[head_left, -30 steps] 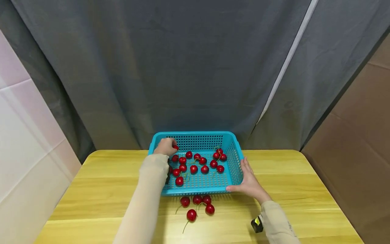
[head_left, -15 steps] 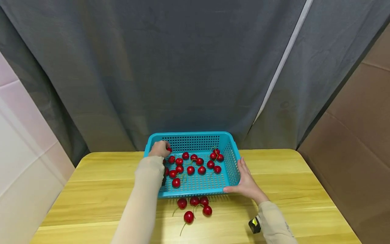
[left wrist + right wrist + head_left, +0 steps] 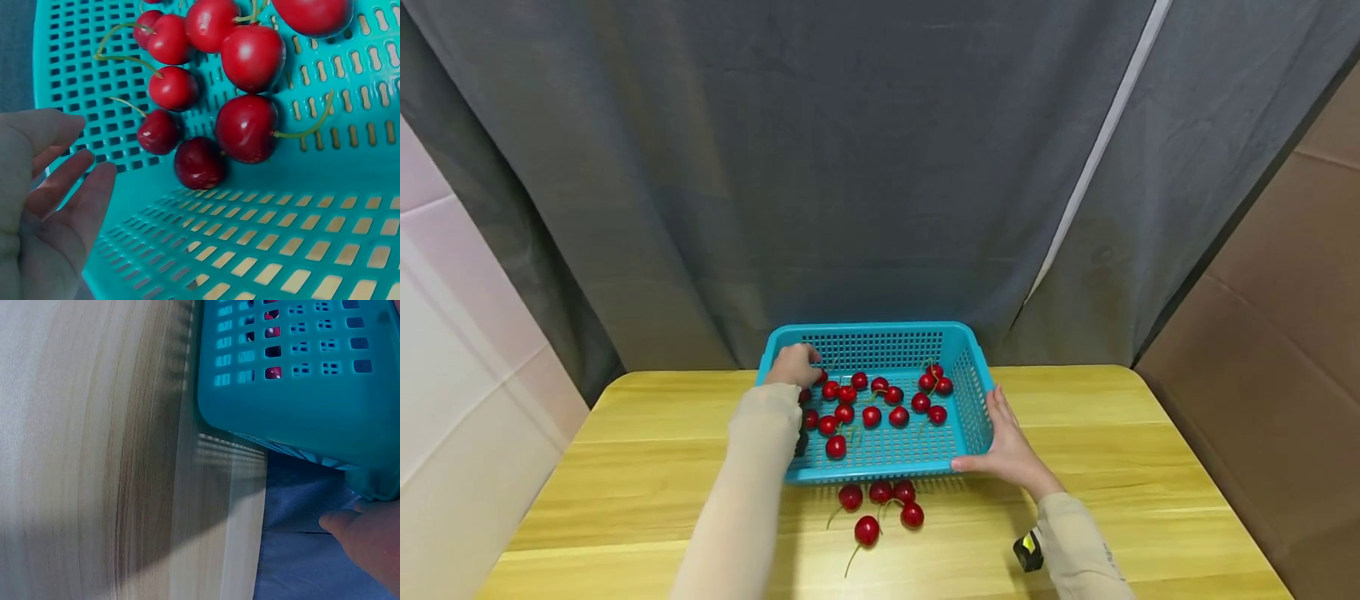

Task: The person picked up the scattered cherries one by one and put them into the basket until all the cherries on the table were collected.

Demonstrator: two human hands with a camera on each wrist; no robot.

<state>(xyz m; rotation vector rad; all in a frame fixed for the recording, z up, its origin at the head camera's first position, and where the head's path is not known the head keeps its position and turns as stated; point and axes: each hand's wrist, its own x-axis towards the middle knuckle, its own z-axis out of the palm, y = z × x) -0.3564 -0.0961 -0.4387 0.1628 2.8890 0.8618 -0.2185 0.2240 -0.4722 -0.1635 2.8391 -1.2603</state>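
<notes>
A blue plastic basket (image 3: 880, 468) with perforated walls holds several red cherries (image 3: 871, 417), some with green stems. My left hand (image 3: 793, 365) reaches into its back left corner, close to a cherry (image 3: 822, 376). In the left wrist view, the fingers (image 3: 87, 194) are spread apart with nothing between them, beside a small stemmed cherry (image 3: 159, 132). My right hand (image 3: 1011, 454) rests at the basket's front right corner, its fingers extended along the right side and its thumb at the front rim. The right wrist view shows fingertips (image 3: 340, 522) right at the basket's rim.
Several more cherries (image 3: 867, 531) with stems lie on the wooden table (image 3: 625, 492) just in front of the basket. A grey curtain (image 3: 865, 167) hangs behind the table. A white panel (image 3: 467, 350) stands to the left and a brown one (image 3: 1285, 333) to the right.
My left hand has let go of the cherry it held, which now lies in the basket's back left part. The nearby cherries have shifted slightly. My right hand stays at the basket.
</notes>
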